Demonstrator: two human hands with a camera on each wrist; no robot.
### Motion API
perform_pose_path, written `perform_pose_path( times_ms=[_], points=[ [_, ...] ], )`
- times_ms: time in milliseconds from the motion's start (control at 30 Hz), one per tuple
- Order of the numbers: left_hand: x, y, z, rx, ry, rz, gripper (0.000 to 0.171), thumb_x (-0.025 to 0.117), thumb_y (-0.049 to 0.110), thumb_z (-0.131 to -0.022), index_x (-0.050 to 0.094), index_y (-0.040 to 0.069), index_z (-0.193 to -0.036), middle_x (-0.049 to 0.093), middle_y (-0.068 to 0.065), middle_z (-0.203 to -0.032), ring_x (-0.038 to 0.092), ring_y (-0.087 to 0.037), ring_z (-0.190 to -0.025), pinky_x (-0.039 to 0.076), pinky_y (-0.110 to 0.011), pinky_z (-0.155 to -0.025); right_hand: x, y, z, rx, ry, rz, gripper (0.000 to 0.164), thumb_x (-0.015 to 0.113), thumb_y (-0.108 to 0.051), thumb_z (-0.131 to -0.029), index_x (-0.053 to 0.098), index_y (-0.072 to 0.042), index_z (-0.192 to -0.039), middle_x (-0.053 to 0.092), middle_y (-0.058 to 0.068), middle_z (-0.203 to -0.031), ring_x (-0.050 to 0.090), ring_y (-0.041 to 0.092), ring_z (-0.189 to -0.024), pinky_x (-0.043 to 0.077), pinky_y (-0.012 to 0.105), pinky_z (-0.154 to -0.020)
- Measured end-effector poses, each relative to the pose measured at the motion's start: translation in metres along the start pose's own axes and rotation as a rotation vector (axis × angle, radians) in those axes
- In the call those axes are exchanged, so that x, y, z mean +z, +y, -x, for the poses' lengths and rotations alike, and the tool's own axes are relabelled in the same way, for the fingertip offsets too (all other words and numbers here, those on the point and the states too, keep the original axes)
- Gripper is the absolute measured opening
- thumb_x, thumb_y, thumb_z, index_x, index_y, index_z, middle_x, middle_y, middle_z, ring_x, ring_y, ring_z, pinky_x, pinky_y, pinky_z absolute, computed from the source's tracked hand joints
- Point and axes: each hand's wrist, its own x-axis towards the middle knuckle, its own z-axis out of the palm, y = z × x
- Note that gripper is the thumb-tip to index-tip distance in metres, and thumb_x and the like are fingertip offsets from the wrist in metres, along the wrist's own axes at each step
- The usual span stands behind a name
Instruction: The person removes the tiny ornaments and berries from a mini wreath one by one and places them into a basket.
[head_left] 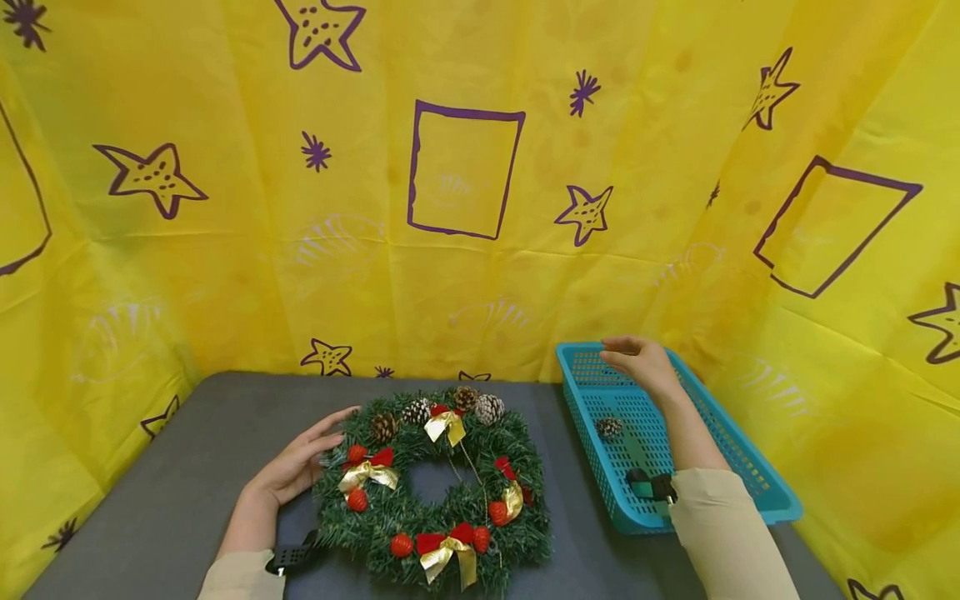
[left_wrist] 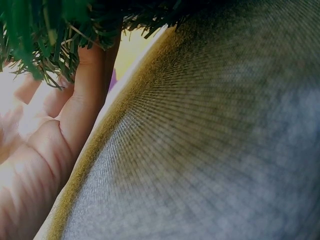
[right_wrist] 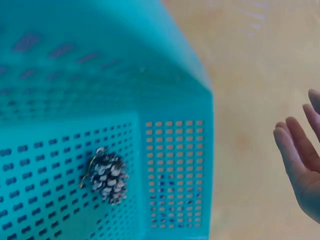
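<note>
A green wreath (head_left: 517, 433) lies on the table, trimmed with gold bows, red berries and several pinecones along its far side. My left hand (head_left: 296, 462) rests against the wreath's left edge, its fingers extended; in the left wrist view the green needles hang over the fingers (left_wrist: 90, 75). My right hand (head_left: 637, 362) is above the far part of the blue basket (head_left: 592, 467), fingers loosely bent with nothing between them. Inside the basket a single frosted pinecone (right_wrist: 108, 177) with a thin gold loop lies on the perforated floor.
The grey table (head_left: 232, 433) meets a yellow curtain (head_left: 480, 317) at the back and sides. The basket's raised walls stand to the right of the wreath. Dark wrist straps (head_left: 296, 557) sit at both sleeves.
</note>
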Motion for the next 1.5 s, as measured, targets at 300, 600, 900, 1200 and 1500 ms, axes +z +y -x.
perform_pose_path(
  times_ms=[300, 600, 900, 1200, 1500],
  points=[
    [0.000, 0.000, 0.000, 0.031, -0.009, 0.042, 0.058, 0.037, 0.019, -0.107, 0.014, 0.018, -0.161, -0.021, -0.016, -0.165, -0.020, -0.043, -0.150, 0.034, -0.024, -0.076, 0.015, -0.021, -0.002, -0.062, 0.019, -0.013, 0.050, 0.065, -0.028, -0.096, 0.057, -0.002, -0.138, 0.056, 0.023, -0.141, 0.060, 0.032, -0.123, 0.052, 0.036, -0.101],
    [-0.001, -0.003, -0.002, 0.028, 0.003, 0.054, 0.060, 0.040, 0.020, -0.107, 0.014, 0.018, -0.161, -0.021, -0.015, -0.166, -0.015, -0.038, -0.149, 0.029, -0.028, -0.069, 0.039, -0.027, -0.009, -0.056, -0.032, -0.066, 0.043, 0.066, -0.024, -0.095, 0.060, -0.004, -0.133, 0.057, 0.021, -0.139, 0.060, 0.033, -0.122, 0.048, 0.045, -0.105],
    [-0.004, -0.004, -0.003, 0.014, -0.002, -0.007, 0.058, 0.038, 0.022, -0.108, 0.014, 0.020, -0.161, -0.020, -0.015, -0.166, -0.017, -0.043, -0.151, 0.033, -0.033, -0.091, 0.068, -0.028, -0.015, -0.066, -0.071, -0.106, 0.041, 0.067, -0.019, -0.094, 0.061, -0.001, -0.131, 0.058, 0.025, -0.138, 0.062, 0.032, -0.120, 0.049, 0.044, -0.105],
    [-0.004, -0.005, -0.002, 0.016, 0.002, -0.026, 0.059, 0.037, 0.023, -0.108, 0.013, 0.021, -0.161, -0.019, -0.015, -0.166, -0.019, -0.046, -0.150, 0.029, -0.042, -0.100, 0.091, -0.032, -0.016, -0.063, -0.129, -0.102, 0.041, 0.066, -0.019, -0.095, 0.061, -0.001, -0.131, 0.058, 0.025, -0.138, 0.061, 0.035, -0.121, 0.053, 0.038, -0.100],
    [-0.001, -0.004, -0.001, 0.037, -0.019, 0.014, 0.059, 0.038, 0.021, -0.108, 0.013, 0.018, -0.161, -0.022, -0.016, -0.165, -0.020, -0.043, -0.150, 0.031, -0.026, -0.080, 0.119, -0.029, -0.018, -0.067, -0.172, -0.023, 0.036, 0.069, -0.019, -0.093, 0.066, -0.005, -0.126, 0.065, 0.021, -0.129, 0.066, 0.032, -0.110, 0.056, 0.039, -0.091]
  ],
)
